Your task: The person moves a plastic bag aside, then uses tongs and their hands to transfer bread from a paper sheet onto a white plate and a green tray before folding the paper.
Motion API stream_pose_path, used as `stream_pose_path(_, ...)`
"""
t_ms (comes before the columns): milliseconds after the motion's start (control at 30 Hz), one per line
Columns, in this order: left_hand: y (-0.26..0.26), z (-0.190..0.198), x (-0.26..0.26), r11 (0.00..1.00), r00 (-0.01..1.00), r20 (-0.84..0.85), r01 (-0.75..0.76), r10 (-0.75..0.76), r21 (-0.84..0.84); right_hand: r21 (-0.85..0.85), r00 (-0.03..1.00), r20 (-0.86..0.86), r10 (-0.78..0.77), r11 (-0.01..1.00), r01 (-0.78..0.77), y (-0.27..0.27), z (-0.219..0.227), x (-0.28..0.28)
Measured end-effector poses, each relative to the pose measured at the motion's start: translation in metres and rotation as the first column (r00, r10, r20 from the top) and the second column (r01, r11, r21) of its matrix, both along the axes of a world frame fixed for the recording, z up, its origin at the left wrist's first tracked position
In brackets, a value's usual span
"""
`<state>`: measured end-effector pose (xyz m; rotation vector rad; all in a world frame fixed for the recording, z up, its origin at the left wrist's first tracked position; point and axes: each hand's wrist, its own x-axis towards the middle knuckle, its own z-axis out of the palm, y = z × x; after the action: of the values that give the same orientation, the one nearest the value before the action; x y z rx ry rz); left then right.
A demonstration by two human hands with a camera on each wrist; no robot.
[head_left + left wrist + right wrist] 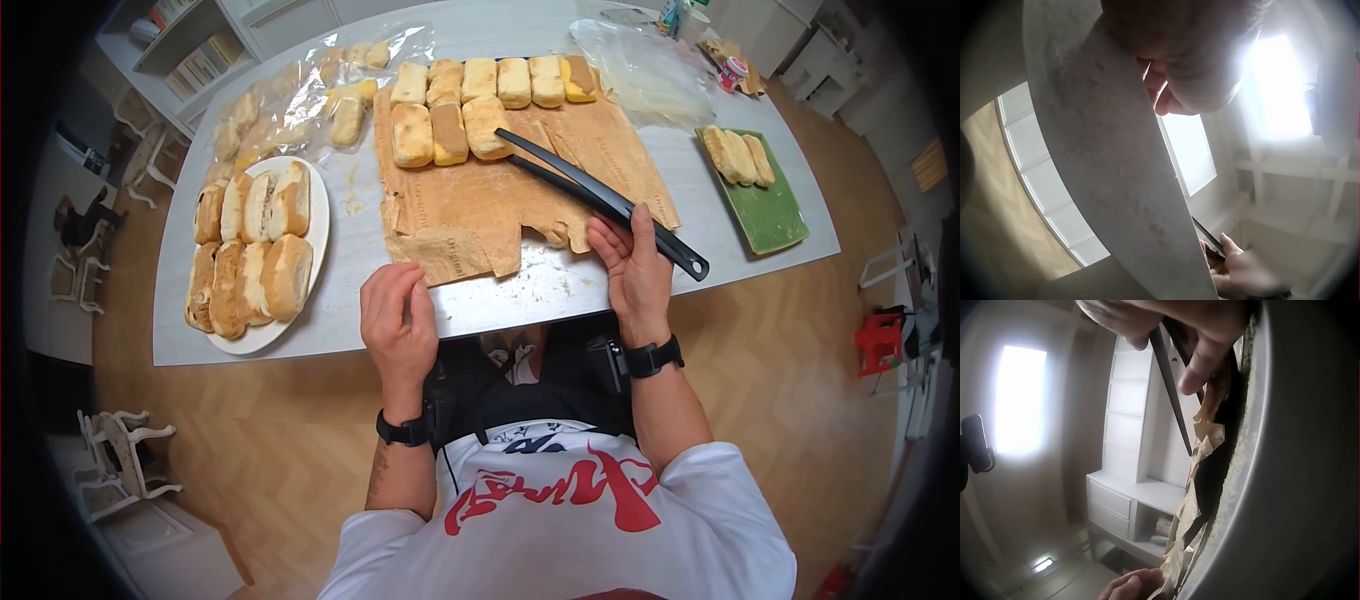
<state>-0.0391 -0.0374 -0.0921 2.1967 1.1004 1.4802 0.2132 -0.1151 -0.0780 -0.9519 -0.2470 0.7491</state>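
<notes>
In the head view my right hand (637,268) holds long black tongs (575,175) near their handle end. The tongs' two arms are spread, and their tips reach the right roll of the front row of bread rolls (412,135). Those rolls lie in two rows on torn brown paper (470,210); some show brown faces. Over the table's front edge, near the paper's lower left corner, my left hand (400,320) has loosely bent fingers and nothing visible in them. The right wrist view shows the tongs (1169,387) between thumb and fingers, above the ragged paper edge.
A white oval plate (318,240) with two rows of filled rolls stands at the left. Clear plastic bags (290,110) with more rolls lie behind it. At the right, a green tray (765,215) carries several pale pieces of bread. Another clear bag (640,70) lies at the back right.
</notes>
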Motion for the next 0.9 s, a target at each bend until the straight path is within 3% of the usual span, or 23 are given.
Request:
stream_pose_path(200,0.0,-0.001,-0.001,1.0,1.0,0.004,0.007,-0.007,-0.005,0.041,0.998,0.0,0.055,0.998,-0.055,0.011,0.001,-0.01)
stream_pose_path(900,-0.001,-0.004,0.0,1.0,1.0,-0.012,0.003,-0.004,-0.014,0.085,0.998,0.058,-0.023,0.996,0.018,0.012,0.002,-0.013)
